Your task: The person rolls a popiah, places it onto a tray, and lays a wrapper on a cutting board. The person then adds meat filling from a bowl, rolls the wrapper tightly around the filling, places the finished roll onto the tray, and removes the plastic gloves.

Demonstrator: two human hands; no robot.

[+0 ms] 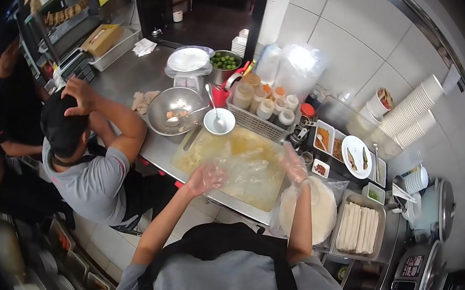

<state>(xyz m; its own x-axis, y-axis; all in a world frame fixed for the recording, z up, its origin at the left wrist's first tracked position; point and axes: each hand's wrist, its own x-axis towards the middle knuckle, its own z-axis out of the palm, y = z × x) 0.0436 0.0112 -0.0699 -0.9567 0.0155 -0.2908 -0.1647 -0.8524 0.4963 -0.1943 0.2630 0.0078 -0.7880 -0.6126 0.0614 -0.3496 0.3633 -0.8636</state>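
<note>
Clear plastic, like a loose glove or bag, lies bunched at the fingers of my left hand (208, 178), over a wet, yellowish cutting board (261, 196). The fingers look spread, though the plastic blurs them. My right hand (294, 164), in a clear plastic glove, is held over the board's right edge with fingers apart. Just below it is a stack of round white wrappers (308, 209) on plastic. Further right, a metal tray (341, 244) holds several white rolls (358, 228). A white bowl with a spoon (219, 121) stands at the board's back left.
A steel mixing bowl (159, 112) is at the left, near a seated co-worker (93, 175). Behind the board stands a basket (260, 126) of sauce bottles. An oval plate (356, 157), small trays and stacked cups (412, 110) are at the back right; a cooker (416, 272) stands far right.
</note>
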